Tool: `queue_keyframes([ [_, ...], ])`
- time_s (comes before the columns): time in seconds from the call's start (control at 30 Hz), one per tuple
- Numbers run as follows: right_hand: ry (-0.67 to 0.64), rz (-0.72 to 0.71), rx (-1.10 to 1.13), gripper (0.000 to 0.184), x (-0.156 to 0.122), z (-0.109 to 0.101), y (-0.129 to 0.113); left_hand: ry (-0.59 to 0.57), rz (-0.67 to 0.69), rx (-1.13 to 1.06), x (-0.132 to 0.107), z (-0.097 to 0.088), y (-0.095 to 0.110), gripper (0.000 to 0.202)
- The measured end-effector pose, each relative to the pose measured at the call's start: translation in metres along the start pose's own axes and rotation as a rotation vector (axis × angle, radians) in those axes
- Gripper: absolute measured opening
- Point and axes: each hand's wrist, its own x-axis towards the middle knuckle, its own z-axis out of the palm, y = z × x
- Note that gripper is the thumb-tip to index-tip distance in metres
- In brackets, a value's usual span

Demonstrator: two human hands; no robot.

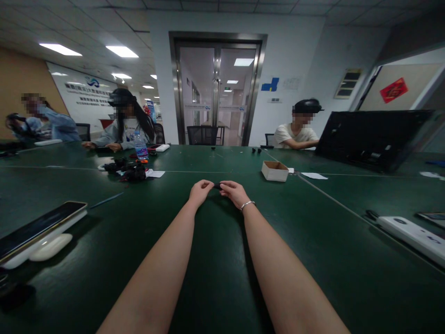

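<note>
Both my arms reach forward over a dark green table [215, 241]. Between my fingertips is a small black object [217, 186], too small and too covered to name. My left hand [200, 192] pinches its left end. My right hand [233, 192], with a silver bracelet [247, 205] at the wrist, pinches its right end. The hands are close together, just above the tabletop, and the fingers cover most of the object.
An open cardboard box [274, 171] stands right of my hands. Black gear [130, 169] and a water bottle [141, 146] are at left. Nearer lie a phone [41, 227], a white case [51, 247] and a power strip [413, 236]. A monitor [375, 139] and several people are across the table.
</note>
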Motion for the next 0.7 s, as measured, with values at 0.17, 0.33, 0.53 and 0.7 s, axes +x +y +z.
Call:
queue_keyframes([
  [0.17,0.021,0.003,0.001,0.017,0.0004,0.0003,-0.0004,-0.02,-0.091,-0.048,-0.0008,0.0002,0.003,0.032],
  [0.33,0.008,0.01,-0.017,0.016,-0.0004,0.0002,-0.0009,0.001,-0.055,-0.036,-0.0016,0.0004,0.0025,0.028],
  [0.53,-0.018,0.0,-0.008,0.016,0.0009,-0.0006,0.0012,-0.036,-0.08,-0.06,-0.0029,0.0014,0.0044,0.021],
  [0.7,-0.021,-0.005,0.01,0.018,0.0042,-0.0019,0.0043,0.017,-0.045,-0.062,-0.0028,0.0025,0.0038,0.025],
])
